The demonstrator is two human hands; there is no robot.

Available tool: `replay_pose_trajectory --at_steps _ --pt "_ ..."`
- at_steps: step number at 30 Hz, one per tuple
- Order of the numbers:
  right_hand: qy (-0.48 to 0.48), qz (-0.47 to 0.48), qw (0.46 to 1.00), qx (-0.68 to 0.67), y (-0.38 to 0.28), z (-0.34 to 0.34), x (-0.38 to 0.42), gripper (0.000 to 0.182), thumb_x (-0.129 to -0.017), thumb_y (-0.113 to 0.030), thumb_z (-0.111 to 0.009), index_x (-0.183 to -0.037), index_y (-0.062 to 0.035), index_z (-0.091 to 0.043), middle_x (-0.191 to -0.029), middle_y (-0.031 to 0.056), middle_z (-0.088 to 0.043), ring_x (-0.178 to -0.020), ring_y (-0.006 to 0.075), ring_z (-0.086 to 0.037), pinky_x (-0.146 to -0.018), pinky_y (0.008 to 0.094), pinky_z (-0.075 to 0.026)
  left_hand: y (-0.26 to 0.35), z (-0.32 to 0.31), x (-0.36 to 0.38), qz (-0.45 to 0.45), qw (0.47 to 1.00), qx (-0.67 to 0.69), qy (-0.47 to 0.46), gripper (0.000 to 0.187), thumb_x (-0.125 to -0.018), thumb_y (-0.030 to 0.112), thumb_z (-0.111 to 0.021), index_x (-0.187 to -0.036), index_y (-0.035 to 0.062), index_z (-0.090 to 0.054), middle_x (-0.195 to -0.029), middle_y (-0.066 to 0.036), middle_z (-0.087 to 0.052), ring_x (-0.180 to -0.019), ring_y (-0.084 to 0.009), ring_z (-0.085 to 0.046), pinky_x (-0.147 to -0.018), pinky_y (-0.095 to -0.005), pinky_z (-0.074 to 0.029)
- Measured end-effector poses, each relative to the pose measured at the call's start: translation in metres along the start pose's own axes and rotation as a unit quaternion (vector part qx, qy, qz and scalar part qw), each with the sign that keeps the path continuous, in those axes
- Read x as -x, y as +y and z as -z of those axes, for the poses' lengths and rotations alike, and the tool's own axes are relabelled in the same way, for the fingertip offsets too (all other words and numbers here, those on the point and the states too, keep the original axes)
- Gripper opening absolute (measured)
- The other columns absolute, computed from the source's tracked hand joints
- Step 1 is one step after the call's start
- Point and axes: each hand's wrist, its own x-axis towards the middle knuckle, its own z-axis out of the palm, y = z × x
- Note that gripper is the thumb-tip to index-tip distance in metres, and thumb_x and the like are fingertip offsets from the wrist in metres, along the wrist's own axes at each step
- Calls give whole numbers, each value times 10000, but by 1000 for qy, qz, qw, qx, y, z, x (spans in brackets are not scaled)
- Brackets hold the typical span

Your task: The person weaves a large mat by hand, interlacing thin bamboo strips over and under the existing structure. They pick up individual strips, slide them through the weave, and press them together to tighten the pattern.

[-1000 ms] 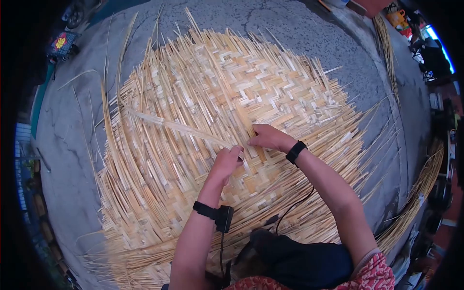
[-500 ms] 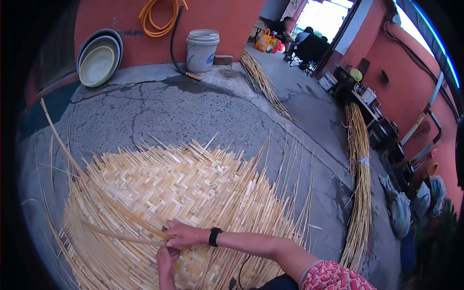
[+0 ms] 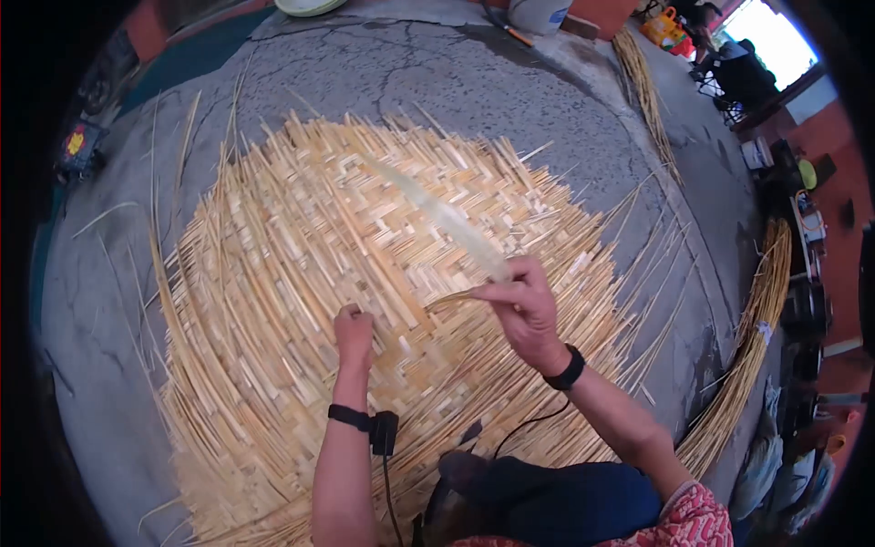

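A large mat of flat reed strips point(image 3: 392, 214) lies on the ground before me, its middle woven in a zigzag pattern and its edges ragged with loose ends. My right hand point(image 3: 526, 313) is raised over the mat, thumb and fingers pinched on a pale reed strip point(image 3: 449, 217). That strip is blurred and points up and to the left. A thin brownish length also runs left from these fingers. Low over the mat, left of centre, my left hand point(image 3: 355, 330) has its fingers curled closed; what they hold, if anything, is hidden. Both wrists wear black bands.
A tied bundle of long reeds point(image 3: 764, 333) lies at the right, and a smaller bundle point(image 3: 645, 100) lies farther back. A white bucket point(image 3: 540, 15) stands by the wall. Black cables point(image 3: 387, 497) run by my knees. People sit near the far doorway.
My hands were together at the strips and are now apart. The right has risen to the right with a pale strip; the left is lower, on the mat. The view has turned downward and left.
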Motion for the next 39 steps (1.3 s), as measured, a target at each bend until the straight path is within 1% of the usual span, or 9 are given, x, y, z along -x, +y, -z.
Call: replay_pose_trajectory --at_steps 4,8,12,15,19,21,25,31,39 --pt "272 -188 942 -59 81 55 24 214 -1058 -46 -521 -1236 -54 -639 -1263 66 -579 -1076 160 -568 -970 319 -484 35 9 11 38 999 23 10 180 -864 37 -598 -1027 9 -528 -878 -55 -568 -728 -147 -562 -626 -296 -475" --pt "367 -420 829 -46 145 58 66 365 -1009 -55 -540 -1373 -36 -572 -1281 48 -590 -1180 180 -539 -1088 336 -404 59 1 34 43 998 13 -43 338 -807 55 -697 -1109 -20 -563 -1013 -101 -645 -864 -206 -645 -761 -340 -535" --pt "111 -385 915 -51 117 10 72 342 -944 -9 -560 -1268 -59 -657 -1216 26 -617 -1149 197 -553 -1057 333 -416 32 -6 23 -19 997 -33 -67 457 -728 48 -777 -1150 -42 -627 -1075 -142 -720 -919 -245 -695 -827 -362 -552" --pt "27 -422 886 -190 104 -18 56 286 -943 -8 -574 -1198 -62 -690 -1100 32 -640 -1069 192 -574 -993 336 -448 33 -12 28 -4 998 -55 -23 382 -720 39 -775 -1082 -16 -666 -976 -107 -725 -872 -221 -690 -806 -348 -546" --pt "-134 -214 968 4 105 -47 33 272 -893 35 -575 -1131 -38 -684 -1017 101 -654 -1001 272 -598 -928 391 -477 43 -10 34 -21 998 -36 -52 215 -754 14 -756 -941 26 -650 -851 -40 -661 -778 -165 -638 -725 -319 -527" --pt "-216 -95 966 108 106 -58 22 235 -872 -2 -595 -1084 -63 -675 -1039 121 -662 -1020 341 -598 -929 429 -464 45 -9 36 -13 998 -47 -50 154 -757 22 -744 -872 38 -643 -823 -31 -648 -761 -155 -617 -700 -318 -512" --pt "-331 -9 915 229 127 -78 20 167 -939 -213 -595 -1073 -144 -667 -963 56 -655 -995 279 -609 -940 412 -412 52 -12 44 1 999 -20 -32 170 -757 37 -746 -893 39 -644 -828 -26 -641 -746 -149 -602 -699 -319 -507" --pt "-435 -52 859 263 128 -84 14 208 -919 -322 -658 -977 -135 -727 -959 73 -677 -1025 292 -618 -969 448 -398 54 -11 47 4 999 -38 -36 222 -752 37 -755 -939 33 -635 -859 -24 -644 -775 -147 -610 -719 -303 -506" --pt "-410 -52 881 230 121 -82 12 218 -846 -336 -730 -904 -125 -733 -915 90 -679 -990 307 -629 -926 444 -438 34 -19 39 -58 992 -116 7 345 -759 111 -813 -1056 7 -670 -926 -120 -736 -879 -253 -722 -814 -368 -557"
